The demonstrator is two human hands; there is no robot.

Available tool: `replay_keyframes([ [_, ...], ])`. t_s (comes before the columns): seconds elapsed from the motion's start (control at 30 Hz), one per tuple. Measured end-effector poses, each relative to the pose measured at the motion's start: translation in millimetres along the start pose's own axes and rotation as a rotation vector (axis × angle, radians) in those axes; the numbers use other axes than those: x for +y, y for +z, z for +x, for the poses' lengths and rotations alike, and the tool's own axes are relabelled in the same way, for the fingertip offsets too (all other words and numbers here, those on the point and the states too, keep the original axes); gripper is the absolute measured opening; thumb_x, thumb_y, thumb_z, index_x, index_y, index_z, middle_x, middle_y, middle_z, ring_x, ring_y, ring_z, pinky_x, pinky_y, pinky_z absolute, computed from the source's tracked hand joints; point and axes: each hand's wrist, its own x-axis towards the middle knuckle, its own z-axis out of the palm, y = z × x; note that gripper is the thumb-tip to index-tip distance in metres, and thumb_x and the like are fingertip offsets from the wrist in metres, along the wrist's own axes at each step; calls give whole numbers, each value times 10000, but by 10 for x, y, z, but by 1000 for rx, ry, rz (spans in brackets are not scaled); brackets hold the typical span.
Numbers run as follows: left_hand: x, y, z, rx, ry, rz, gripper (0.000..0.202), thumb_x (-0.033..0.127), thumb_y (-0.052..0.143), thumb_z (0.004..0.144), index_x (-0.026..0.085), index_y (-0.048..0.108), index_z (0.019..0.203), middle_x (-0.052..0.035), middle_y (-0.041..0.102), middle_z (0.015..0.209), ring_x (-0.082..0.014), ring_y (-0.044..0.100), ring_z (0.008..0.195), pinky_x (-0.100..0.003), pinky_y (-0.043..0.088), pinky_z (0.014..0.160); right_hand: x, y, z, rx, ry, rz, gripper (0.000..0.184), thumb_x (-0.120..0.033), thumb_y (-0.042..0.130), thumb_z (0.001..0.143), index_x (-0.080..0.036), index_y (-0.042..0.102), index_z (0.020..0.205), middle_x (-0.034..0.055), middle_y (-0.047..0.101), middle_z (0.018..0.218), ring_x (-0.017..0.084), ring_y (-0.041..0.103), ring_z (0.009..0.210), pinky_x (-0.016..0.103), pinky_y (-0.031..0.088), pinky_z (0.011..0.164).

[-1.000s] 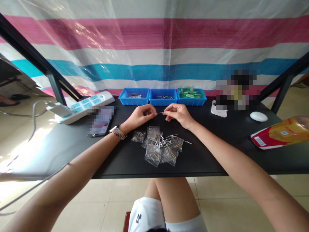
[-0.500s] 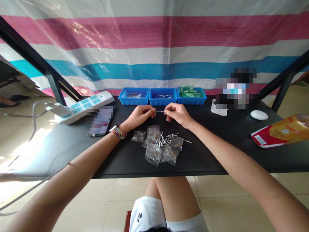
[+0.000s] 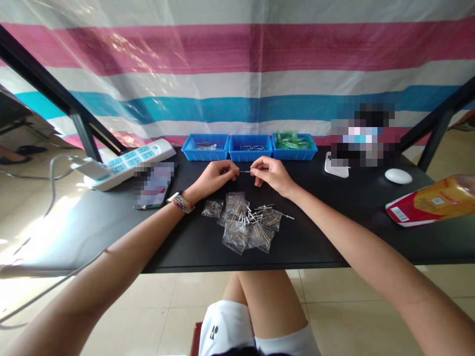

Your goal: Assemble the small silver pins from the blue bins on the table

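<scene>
Both hands meet above the black table (image 3: 334, 237), just in front of the blue bins. My left hand (image 3: 216, 178) and my right hand (image 3: 270, 174) are each pinched on an end of a thin metal pin (image 3: 245, 171) held level between them. What else the left fingers hold is hidden. Below the hands lies a heap of small clear bags (image 3: 241, 227) with brass parts inside, and several loose metal pins (image 3: 265, 211) among them.
Three blue bins line the back edge: left bin (image 3: 205, 147), middle bin (image 3: 251, 148) with pins, right bin (image 3: 295, 146) with green parts. A power strip (image 3: 128, 162) and phone (image 3: 153, 185) sit left. A white mouse (image 3: 398, 176) and red-yellow packet (image 3: 430, 201) sit right.
The hands have stayed almost still; my right hand has slid slightly left along the pin. Nothing on the table has moved.
</scene>
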Motion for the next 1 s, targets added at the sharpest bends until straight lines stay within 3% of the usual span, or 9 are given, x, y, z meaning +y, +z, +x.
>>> replay_keyframes([
  [0.23, -11, -2, 9, 5, -2, 24, 386, 503, 640, 1008, 163, 729, 848, -47, 740, 776, -163, 677, 731, -276, 504, 706, -33, 15, -35, -6, -33, -9, 374, -416, 938, 701, -182, 665, 804, -18, 678, 730, 130, 679, 538, 251, 574, 504],
  [0.37, 22, -15, 4, 5, -19, 8, 414, 518, 599, 1031, 163, 724, 859, -42, 732, 754, -162, 669, 726, -275, 504, 722, -67, -20, 23, 140, -112, -45, 286, -383, 881, 743, -190, 677, 793, -14, 682, 711, 127, 673, 541, 247, 581, 516],
  [0.47, 38, -20, 4, -4, -37, -35, 400, 520, 597, 1028, 162, 724, 903, -40, 730, 760, -167, 672, 737, -275, 509, 733, -105, -80, 122, 308, -120, -56, 280, -412, 822, 785, -185, 742, 929, 48, 784, 900, 125, 692, 556, 254, 599, 518],
  [0.57, 35, -20, 7, -13, -46, -67, 393, 519, 603, 1016, 162, 722, 904, -42, 726, 765, -172, 675, 741, -280, 515, 737, -138, -159, 190, 351, -54, -65, 370, -430, 768, 813, -181, 764, 1086, 102, 813, 1099, 130, 716, 558, 261, 603, 500],
  [0.73, 20, -20, 4, -17, -63, -110, 355, 485, 608, 1002, 163, 713, 895, -45, 723, 757, -175, 680, 735, -281, 519, 730, -288, -321, 95, 405, -109, -238, 204, -345, 713, 830, -169, 758, 923, 64, 783, 899, 100, 644, 494, 211, 492, 430],
  [0.8, 18, -21, -1, -23, -57, -102, 348, 474, 606, 1007, 162, 717, 900, -46, 724, 758, -174, 684, 738, -280, 517, 733, -428, -383, -1, 235, -55, -299, 172, -323, 724, 827, -168, 760, 892, 60, 776, 858, 98, 620, 502, 208, 459, 435],
  [0.9, 11, -20, -4, -23, -44, -116, 342, 463, 606, 1007, 158, 719, 903, -46, 721, 760, -168, 684, 735, -274, 517, 730, -668, -414, -159, -308, 153, -484, 218, -311, 808, 783, -163, 816, 942, 63, 785, 836, 128, 634, 559, 240, 464, 490],
  [0.93, 7, -19, -2, -21, -43, -129, 342, 463, 607, 1005, 156, 718, 900, -45, 718, 758, -165, 682, 730, -271, 517, 725, -731, -397, -207, -432, 181, -553, 207, -307, 820, 779, -167, 829, 931, 61, 789, 831, 135, 637, 587, 251, 473, 529],
  [1.0, 3, -15, 2, -21, -48, -157, 345, 464, 612, 998, 153, 715, 888, -44, 710, 758, -160, 677, 722, -268, 521, 717, -807, -327, -290, -525, 157, -672, 138, -272, 804, 792, -181, 841, 889, 47, 783, 813, 142, 636, 639, 267, 474, 595],
])
